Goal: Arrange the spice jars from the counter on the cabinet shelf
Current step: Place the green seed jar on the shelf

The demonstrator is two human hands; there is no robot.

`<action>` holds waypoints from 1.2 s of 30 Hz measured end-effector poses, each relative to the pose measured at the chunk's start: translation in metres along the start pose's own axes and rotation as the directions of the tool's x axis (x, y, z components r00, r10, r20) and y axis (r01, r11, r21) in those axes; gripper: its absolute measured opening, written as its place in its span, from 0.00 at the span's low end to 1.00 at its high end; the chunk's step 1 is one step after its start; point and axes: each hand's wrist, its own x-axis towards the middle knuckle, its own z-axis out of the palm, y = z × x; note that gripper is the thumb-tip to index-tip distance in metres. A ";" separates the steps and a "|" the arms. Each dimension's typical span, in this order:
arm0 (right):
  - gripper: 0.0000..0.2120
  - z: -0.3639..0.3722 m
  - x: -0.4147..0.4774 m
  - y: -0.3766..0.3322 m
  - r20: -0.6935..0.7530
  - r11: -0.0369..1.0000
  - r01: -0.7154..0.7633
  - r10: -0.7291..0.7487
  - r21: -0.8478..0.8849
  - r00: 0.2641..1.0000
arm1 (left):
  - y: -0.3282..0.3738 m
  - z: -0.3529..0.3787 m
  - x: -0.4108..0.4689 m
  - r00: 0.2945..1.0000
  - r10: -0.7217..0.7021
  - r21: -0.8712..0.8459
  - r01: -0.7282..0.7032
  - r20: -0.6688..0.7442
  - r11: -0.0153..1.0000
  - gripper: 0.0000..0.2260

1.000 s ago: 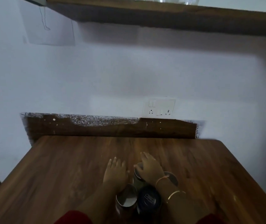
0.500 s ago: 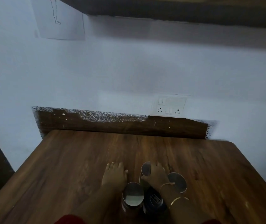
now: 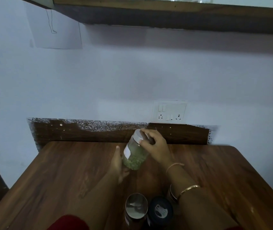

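Now clear of the counter (image 3: 66,171), jar (image 3: 135,156) gripped at both ends: right hand (image 3: 154,144) round the lid, left hand (image 3: 117,163) cupped under the base. Tilted, lid end up and away toward the wall (image 3: 132,80). Probably wants lifting to the shelf (image 3: 165,15) overhead; open air between, other jars (image 3: 136,206) near the body.

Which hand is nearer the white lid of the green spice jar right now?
Right. The right hand grips the white lid itself; the left hand holds the green spice jar lower down, at its base.
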 end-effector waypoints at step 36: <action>0.23 -0.042 0.040 -0.169 0.022 0.580 0.088 -0.179 0.810 0.984 | 0.078 0.113 -0.134 0.559 0.827 -0.271 -0.789 0.056 0.552 0.07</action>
